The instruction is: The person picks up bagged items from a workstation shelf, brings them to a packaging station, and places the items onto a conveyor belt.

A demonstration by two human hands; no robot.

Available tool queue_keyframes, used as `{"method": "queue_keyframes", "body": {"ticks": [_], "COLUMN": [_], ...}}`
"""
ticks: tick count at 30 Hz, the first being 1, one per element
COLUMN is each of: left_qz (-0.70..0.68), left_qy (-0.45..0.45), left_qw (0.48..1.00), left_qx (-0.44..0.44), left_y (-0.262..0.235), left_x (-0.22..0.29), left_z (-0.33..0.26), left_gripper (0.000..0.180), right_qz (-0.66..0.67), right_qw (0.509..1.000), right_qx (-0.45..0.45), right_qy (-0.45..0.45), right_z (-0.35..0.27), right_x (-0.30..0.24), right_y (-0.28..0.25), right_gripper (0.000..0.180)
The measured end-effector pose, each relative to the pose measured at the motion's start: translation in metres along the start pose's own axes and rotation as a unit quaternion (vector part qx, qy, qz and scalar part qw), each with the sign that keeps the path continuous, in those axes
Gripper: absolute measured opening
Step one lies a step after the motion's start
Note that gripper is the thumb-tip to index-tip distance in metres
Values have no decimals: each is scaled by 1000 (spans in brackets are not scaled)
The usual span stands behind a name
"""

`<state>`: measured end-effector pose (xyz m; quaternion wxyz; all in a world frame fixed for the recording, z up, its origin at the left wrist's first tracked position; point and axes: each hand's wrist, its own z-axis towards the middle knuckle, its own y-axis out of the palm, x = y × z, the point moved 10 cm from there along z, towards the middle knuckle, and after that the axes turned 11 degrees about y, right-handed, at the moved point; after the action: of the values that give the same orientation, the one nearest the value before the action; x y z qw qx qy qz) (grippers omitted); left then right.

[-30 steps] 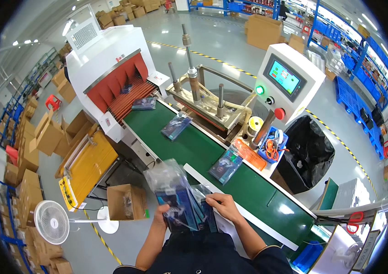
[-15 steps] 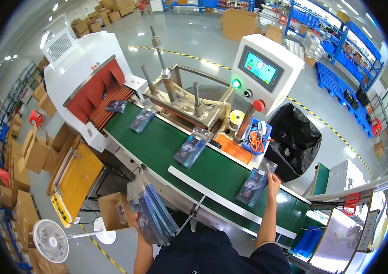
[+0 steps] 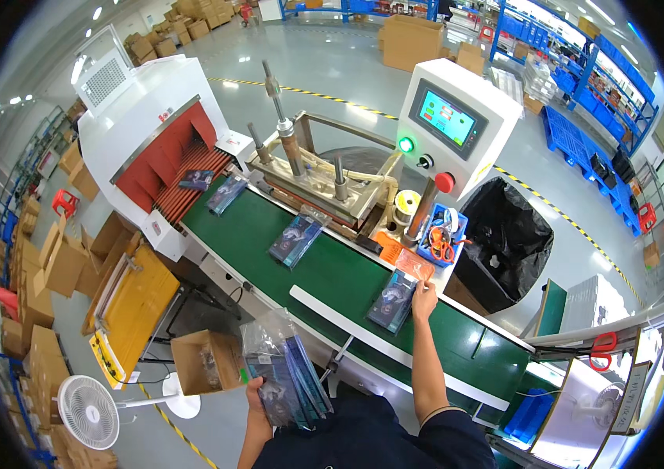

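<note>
My left hand [image 3: 255,393] grips a bundle of flat dark-blue packs in clear plastic bags [image 3: 289,383], upright before my body at the near side of the conveyor. With its fingers closed, my right hand [image 3: 424,300] holds the right edge of another bagged dark pack [image 3: 392,303] lying on the green belt [image 3: 332,281]. Its loose clear film reaches over an orange sheet [image 3: 414,264]. Farther left on the belt lie a second bagged pack [image 3: 296,239] and a third [image 3: 227,194]. One more pack [image 3: 197,180] rests on the red rollers at the machine's opening.
A white tunnel machine with red curtain flaps [image 3: 160,160] stands at the belt's left end. Behind the belt are a metal press [image 3: 293,156], a control box [image 3: 457,117], a blue scissors tray [image 3: 443,238] and a black-lined bin [image 3: 504,234]. A white rail [image 3: 379,340] edges the belt.
The packs on the belt have shifted left toward the machine. My right hand has moved left with its pack. The bundle in my left hand has moved slightly right.
</note>
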<state>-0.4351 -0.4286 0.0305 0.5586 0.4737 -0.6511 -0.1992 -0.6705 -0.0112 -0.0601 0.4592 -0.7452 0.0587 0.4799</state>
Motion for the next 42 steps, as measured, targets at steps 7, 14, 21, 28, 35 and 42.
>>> {"method": "queue_keyframes", "body": {"ticks": [7, 14, 21, 28, 35, 42], "left_qz": [31, 28, 166, 161, 52, -7], "left_qy": [-27, -98, -108, -55, 16, 123], "left_qw": [999, 994, 976, 983, 998, 992], "left_qx": [-8, -44, -87, -75, 10, 36], "left_y": [10, 34, 38, 43, 76, 67], "left_x": [0, -20, -21, -11, 15, 59], "left_z": [-1, 0, -5, 0, 25, 39], "left_gripper": [51, 50, 53, 56, 47, 42], "right_qz": [100, 156, 131, 90, 114, 161], "right_qw": [990, 873, 707, 726, 740, 881], "right_qx": [-82, -442, -687, -665, -647, -431], "right_qy": [52, -134, -108, -149, -147, -107], "right_z": [2, -131, -270, -273, -261, -121], "right_x": [21, -95, -151, -149, -133, -73], "right_y": [15, 21, -4, -13, -30, -99], "right_gripper": [21, 22, 26, 25, 24, 17]}}
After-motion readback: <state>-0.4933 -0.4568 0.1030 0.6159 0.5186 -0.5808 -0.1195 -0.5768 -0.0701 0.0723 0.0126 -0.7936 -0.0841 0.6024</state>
